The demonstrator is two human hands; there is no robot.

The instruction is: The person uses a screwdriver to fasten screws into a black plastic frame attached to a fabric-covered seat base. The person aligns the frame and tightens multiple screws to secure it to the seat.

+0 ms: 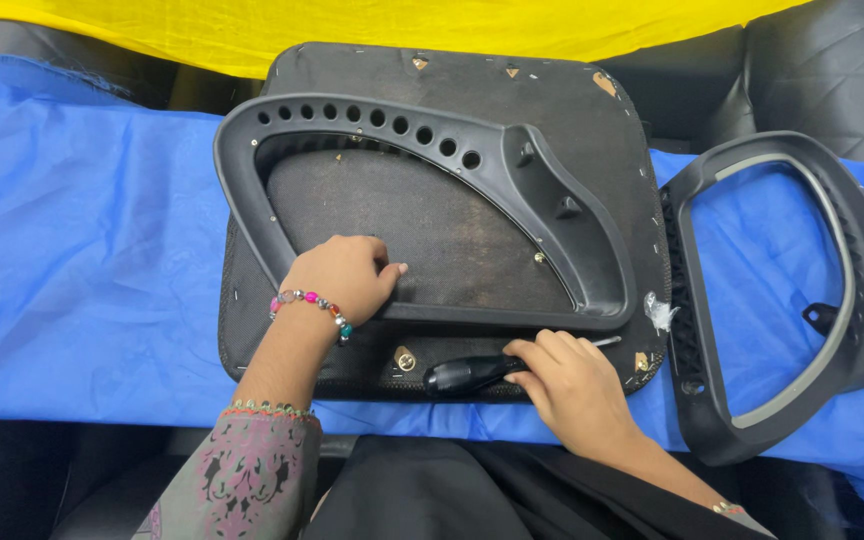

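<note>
A dark chair seat pad [472,215] lies upside down on a blue cloth [82,250]. On it rests a black plastic armrest frame [432,135] with a row of round holes along its top bar. My left hand [344,275], with a beaded bracelet at the wrist, presses on the frame's lower bar. My right hand [574,385] grips a screwdriver with a black handle [467,375], lying flat along the pad's near edge, its metal tip pointing right.
A second black armrest frame [782,300] with a grey inner rim lies to the right on the blue cloth. Yellow fabric [382,25] runs along the far side. Black quilted upholstery [832,70] sits at the upper right.
</note>
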